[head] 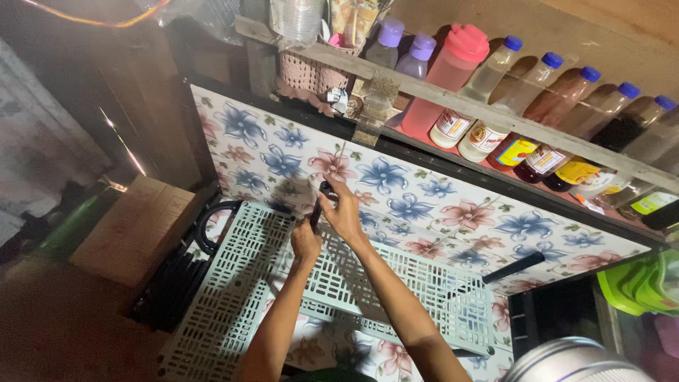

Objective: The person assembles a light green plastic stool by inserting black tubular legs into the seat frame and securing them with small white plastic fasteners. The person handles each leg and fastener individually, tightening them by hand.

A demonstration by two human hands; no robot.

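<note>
- Head view: your left hand (305, 242) and right hand (344, 212) meet over the pale slotted rack (240, 283), against the flowered panel (424, 191).
- A bottle shelf (495, 106) overhangs above; a cardboard box (134, 230) stands left.
- Both hands' fingers close on a thin dark tool (318, 206), its long axis near upright.
- Open rack surface lies rightward.

We reach both bare forearms away from us toward the far side, close together and nearly side by side. Our left hand (305, 242) curls in a loose fist, while our right hand (344, 211), just beyond it, pinches with raised fingers.
</note>
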